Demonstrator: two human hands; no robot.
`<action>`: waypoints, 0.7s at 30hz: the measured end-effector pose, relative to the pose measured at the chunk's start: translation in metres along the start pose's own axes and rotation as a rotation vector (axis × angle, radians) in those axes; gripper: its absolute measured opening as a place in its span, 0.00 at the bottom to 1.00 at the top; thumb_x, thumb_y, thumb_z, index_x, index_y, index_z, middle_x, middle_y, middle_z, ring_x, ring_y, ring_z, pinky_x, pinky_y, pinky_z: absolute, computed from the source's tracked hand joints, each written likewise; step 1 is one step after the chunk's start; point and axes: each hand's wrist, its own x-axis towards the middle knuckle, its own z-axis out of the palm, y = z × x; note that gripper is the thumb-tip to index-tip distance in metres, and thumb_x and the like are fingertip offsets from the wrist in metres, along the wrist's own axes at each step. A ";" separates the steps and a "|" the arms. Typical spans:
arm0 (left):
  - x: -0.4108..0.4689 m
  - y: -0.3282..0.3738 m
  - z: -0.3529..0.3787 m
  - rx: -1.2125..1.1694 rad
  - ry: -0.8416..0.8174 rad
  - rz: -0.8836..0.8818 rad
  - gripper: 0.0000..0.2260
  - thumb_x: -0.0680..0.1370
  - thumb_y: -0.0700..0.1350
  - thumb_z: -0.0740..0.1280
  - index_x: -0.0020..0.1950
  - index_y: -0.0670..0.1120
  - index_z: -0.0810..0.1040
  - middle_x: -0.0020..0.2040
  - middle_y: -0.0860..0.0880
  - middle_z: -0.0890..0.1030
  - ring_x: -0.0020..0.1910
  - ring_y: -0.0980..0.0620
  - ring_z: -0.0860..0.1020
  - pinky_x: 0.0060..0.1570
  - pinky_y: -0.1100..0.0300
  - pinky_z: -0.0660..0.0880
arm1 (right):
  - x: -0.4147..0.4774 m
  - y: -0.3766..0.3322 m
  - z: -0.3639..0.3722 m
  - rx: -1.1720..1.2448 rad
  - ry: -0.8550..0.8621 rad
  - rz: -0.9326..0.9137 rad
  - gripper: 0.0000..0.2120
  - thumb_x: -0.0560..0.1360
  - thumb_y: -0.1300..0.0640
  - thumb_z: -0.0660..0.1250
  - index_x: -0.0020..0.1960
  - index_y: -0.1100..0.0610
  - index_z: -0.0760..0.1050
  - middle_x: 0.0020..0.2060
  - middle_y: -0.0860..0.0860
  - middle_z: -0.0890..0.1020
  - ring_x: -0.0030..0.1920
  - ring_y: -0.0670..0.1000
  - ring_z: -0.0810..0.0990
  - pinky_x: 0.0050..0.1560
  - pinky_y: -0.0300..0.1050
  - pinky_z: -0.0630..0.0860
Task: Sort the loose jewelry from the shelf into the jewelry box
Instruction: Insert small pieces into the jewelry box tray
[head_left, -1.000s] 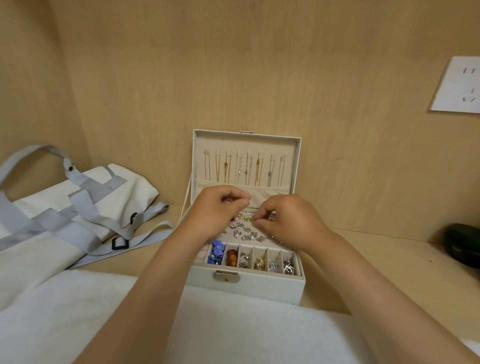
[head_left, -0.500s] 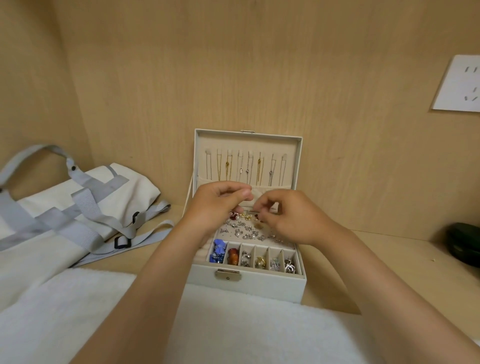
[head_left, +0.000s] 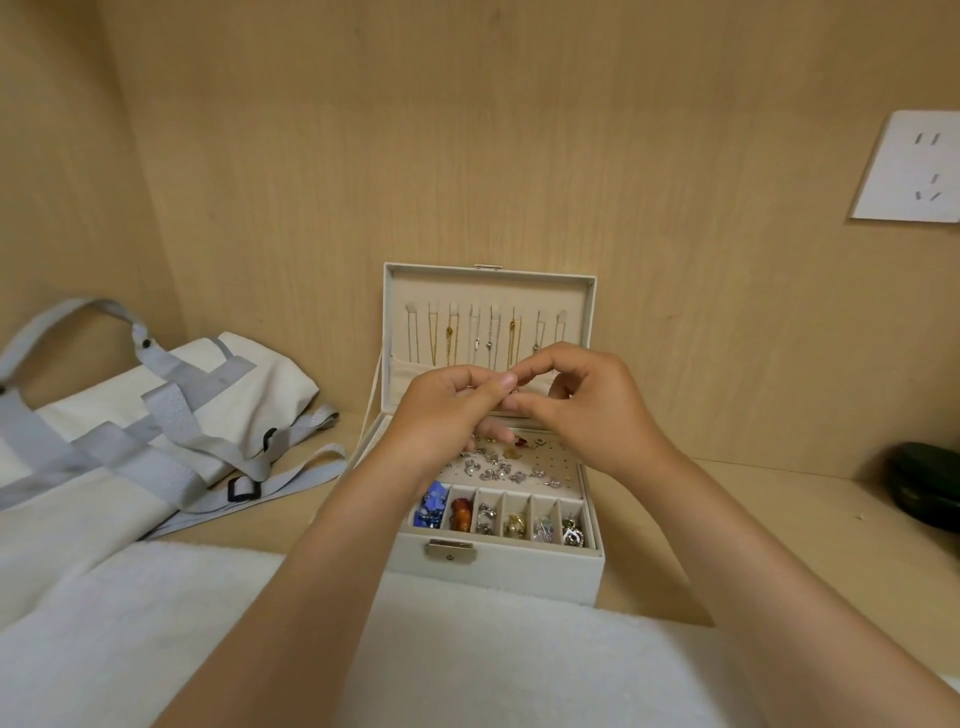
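A white jewelry box stands open on the wooden shelf, its lid upright with several necklaces hanging inside. Small earrings lie on the padded tray, and a front row of compartments holds blue, amber, silver and gold pieces. My left hand and my right hand are raised above the tray with their fingertips meeting, curled as if pinching something tiny between them. The piece itself is too small to make out.
A cream and grey tote bag lies at the left. A white fluffy cloth covers the shelf's front. A dark object sits at the far right, and a white wall socket is on the back panel.
Both hands have lifted from the earring tray to lid height, fingertips still together. More of the tray shows beneath them.
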 end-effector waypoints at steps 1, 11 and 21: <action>0.000 0.000 0.000 0.037 -0.003 0.010 0.08 0.80 0.53 0.67 0.51 0.50 0.83 0.44 0.52 0.87 0.42 0.49 0.85 0.35 0.61 0.74 | 0.000 0.000 -0.002 0.017 -0.012 0.013 0.06 0.70 0.58 0.78 0.46 0.51 0.85 0.41 0.47 0.86 0.29 0.45 0.73 0.33 0.38 0.72; 0.003 -0.020 -0.007 0.801 -0.092 0.238 0.10 0.79 0.48 0.64 0.52 0.59 0.84 0.52 0.61 0.81 0.55 0.59 0.71 0.56 0.55 0.72 | -0.012 0.014 -0.006 -0.320 -0.208 0.211 0.06 0.65 0.50 0.81 0.41 0.46 0.86 0.35 0.40 0.85 0.39 0.39 0.82 0.46 0.43 0.79; 0.003 -0.029 -0.001 0.882 -0.092 0.213 0.17 0.69 0.53 0.57 0.49 0.62 0.84 0.52 0.60 0.80 0.51 0.58 0.75 0.54 0.53 0.77 | -0.013 0.013 -0.006 -0.515 -0.309 0.134 0.02 0.70 0.50 0.78 0.41 0.44 0.85 0.36 0.37 0.84 0.40 0.38 0.81 0.45 0.45 0.81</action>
